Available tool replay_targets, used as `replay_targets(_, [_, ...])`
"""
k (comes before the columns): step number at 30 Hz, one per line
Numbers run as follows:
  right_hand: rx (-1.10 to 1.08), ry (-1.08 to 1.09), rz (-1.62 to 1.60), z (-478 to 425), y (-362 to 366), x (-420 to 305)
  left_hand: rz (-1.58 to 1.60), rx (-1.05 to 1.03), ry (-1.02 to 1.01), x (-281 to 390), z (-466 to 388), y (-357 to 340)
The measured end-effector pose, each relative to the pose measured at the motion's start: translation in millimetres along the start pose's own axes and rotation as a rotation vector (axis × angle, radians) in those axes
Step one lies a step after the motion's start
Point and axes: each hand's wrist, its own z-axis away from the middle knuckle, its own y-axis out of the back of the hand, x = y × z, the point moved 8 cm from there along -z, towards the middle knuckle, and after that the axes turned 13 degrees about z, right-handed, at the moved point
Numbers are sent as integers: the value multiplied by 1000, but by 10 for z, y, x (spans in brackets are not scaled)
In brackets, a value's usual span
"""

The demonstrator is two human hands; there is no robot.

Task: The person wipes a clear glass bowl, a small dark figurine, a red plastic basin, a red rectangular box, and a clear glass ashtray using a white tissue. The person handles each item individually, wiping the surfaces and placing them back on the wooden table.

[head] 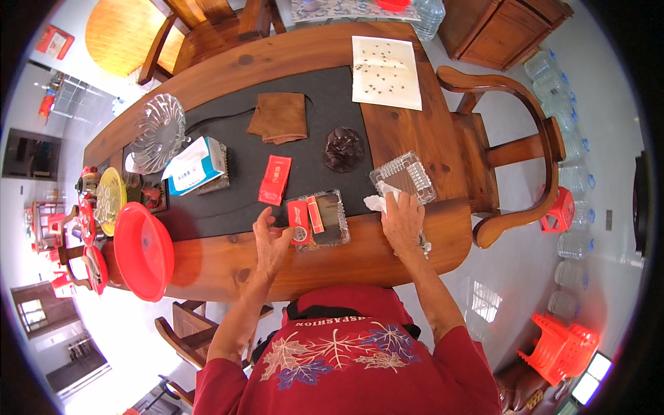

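Note:
My right hand (403, 220) grips a crumpled white tissue (377, 201) at the near left corner of a clear ribbed tray (402, 174). Left of it lies a second clear tray (343, 220), holding a red card-like packet (297, 218) and a slim red-and-gold box (315, 214). Beside that packet hovers my left hand (272, 244), thumb and fingers apart with nothing between them. Whether its thumb touches the packet I cannot tell. Just beyond lies a red paper packet (275, 180) bearing writing. Another crumpled whitish piece (425, 244) shows partly behind my right wrist.
On the wooden table (218, 270) are a dark crumpled bag (344, 149), a folded brown cloth (279, 117), a tissue box (197, 166), a glass bowl (160, 134) and a red basin (143, 251). White paper (387, 72) carries small dark bits. A wooden chair (519, 150) stands right.

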Motion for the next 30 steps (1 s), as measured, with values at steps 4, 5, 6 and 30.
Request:
replay_targets(4, [-22,72,-25,-28,-120,46,-23,45,-187,526,183,14])
replay_targets(5, [-37,98,-55,-48,-123,43,13,31,-197,593,224,-21])
replay_targets(6, [-50,90,-88,-68,-142,75,118,-19,-128,608,262,-92])
replay_targets(30, [1,452,-889,62,1680,-1033,1417,-550,255,1176,637,-848])
